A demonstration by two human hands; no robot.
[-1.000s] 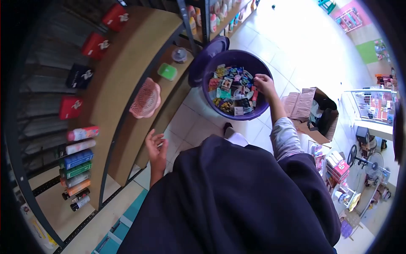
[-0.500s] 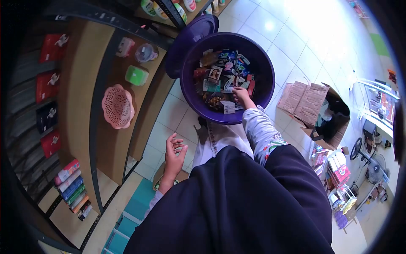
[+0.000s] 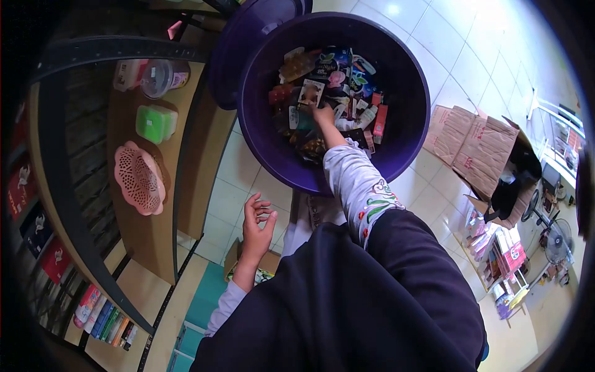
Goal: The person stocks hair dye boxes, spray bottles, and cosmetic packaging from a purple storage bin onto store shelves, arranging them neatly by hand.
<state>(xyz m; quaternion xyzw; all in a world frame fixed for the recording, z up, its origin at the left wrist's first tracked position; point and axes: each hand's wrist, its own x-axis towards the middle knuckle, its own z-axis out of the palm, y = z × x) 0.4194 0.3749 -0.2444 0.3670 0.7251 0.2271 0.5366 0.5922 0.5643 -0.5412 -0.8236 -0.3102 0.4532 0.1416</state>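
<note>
My right hand (image 3: pixel 323 118) reaches down into a large purple tub (image 3: pixel 260 149) full of small packaged goods. Its fingers are bunched at the lower edge of a small packet with a portrait picture (image 3: pixel 311 92); whether they grip it is hard to see. Close by are a red box (image 3: pixel 380 123), a white tube (image 3: pixel 365 118) and dark blue packs (image 3: pixel 333 61). An amber-coloured pack (image 3: pixel 297 65) lies at the upper left of the pile. My left hand (image 3: pixel 257 226) hovers outside the tub with loosely curled, parted fingers and nothing in it.
The purple lid (image 3: pixel 232 56) leans at the tub's left. Shelves at left hold a pink basket (image 3: pixel 139 180), a green container (image 3: pixel 155 124) and a clear round jar (image 3: pixel 160 80). An opened cardboard box (image 3: pixel 477 152) stands on the tiles at right, with a fan (image 3: pixel 558 235) beyond.
My right hand has moved left and deeper across the pile, to the portrait packet. The view has come closer to the tub. My left hand keeps much the same pose.
</note>
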